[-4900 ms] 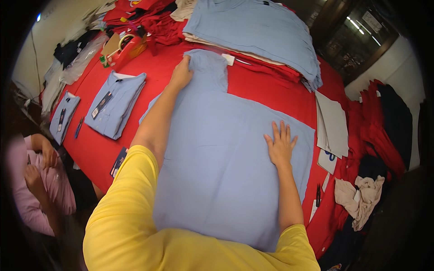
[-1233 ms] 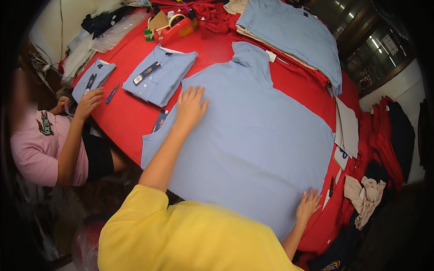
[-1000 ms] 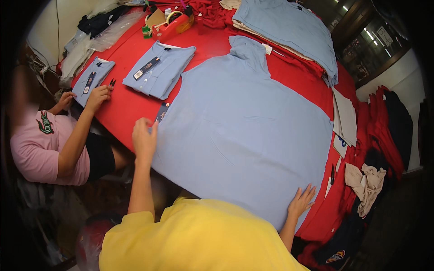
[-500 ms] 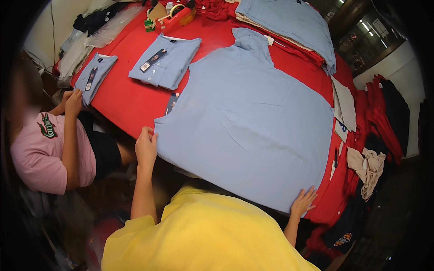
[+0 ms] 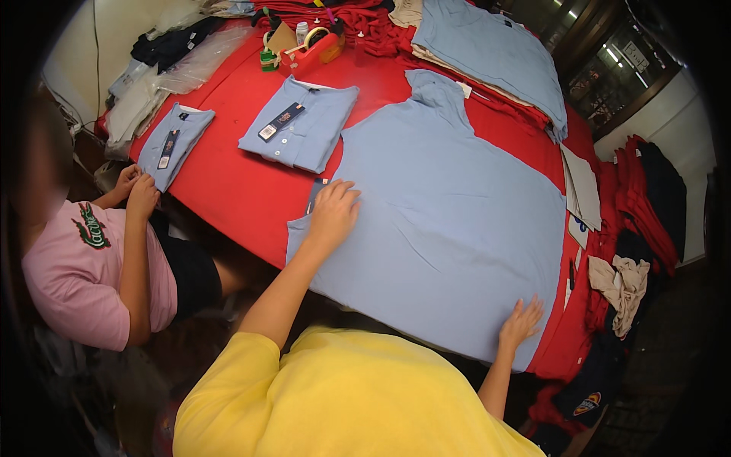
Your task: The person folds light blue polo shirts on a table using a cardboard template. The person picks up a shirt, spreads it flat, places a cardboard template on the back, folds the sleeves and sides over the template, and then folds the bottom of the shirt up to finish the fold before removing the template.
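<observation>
Red cloth covers the bench point(image 5: 228, 209), and a pale wall point(image 5: 65, 57) stands behind its left side. At far left sits a co-worker point(image 5: 84, 297) in pink, whose two hands meet at the near corner of a small folded shirt point(image 5: 190, 126). Next to it, to the right, lies a bigger folded shirt point(image 5: 324, 114), with a tape dispenser point(image 5: 311, 56) behind it.

Then comes the spread shirt point(image 5: 449, 206), flat at the middle of the bench, directly before the person in yellow. Its narrow end points away from the person, and its wide edge lies along the near side, so I judge that its long axis runs outward from the body. The left hand point(image 5: 333, 215) is open, palm down, at its left side, just beside a dark tag point(image 5: 314, 190) which is partly covered. The right hand point(image 5: 521, 324) lies open at the near right corner, fingers spread. Neither hand seems to grip. Of the two, the left is nearer to the narrow end.

Further right are grey sheets point(image 5: 581, 186), black snips point(image 5: 572, 274) and a crumpled beige cloth point(image 5: 620, 289).
</observation>
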Available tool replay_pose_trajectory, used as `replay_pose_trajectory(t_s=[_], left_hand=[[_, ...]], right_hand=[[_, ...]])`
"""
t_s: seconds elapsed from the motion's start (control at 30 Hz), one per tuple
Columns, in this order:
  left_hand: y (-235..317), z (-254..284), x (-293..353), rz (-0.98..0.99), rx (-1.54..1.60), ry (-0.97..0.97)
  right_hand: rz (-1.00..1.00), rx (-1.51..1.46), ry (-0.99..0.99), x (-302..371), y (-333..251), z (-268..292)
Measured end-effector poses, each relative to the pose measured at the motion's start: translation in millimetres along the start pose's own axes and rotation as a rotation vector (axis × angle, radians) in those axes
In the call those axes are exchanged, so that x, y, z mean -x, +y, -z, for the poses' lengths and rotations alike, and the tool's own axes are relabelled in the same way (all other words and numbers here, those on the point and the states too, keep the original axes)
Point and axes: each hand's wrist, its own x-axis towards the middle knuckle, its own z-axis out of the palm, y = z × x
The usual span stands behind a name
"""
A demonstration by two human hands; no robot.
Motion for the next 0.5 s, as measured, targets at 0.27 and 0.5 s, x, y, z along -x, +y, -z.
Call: replay_pose_trajectory(t_s=[0.27,0.5], left_hand=[[-23.7,-57.5,-53.6,-0.045,-0.060,0.012],[-25.4,-59.8,-54.4,0.018,-0.127,-0.085]], right_hand=[[0.221,-0.240,0.043,-26.5,-99.6,0.8],[0.521,-0.381,0.074,-78.0,-210.9,16.4]])
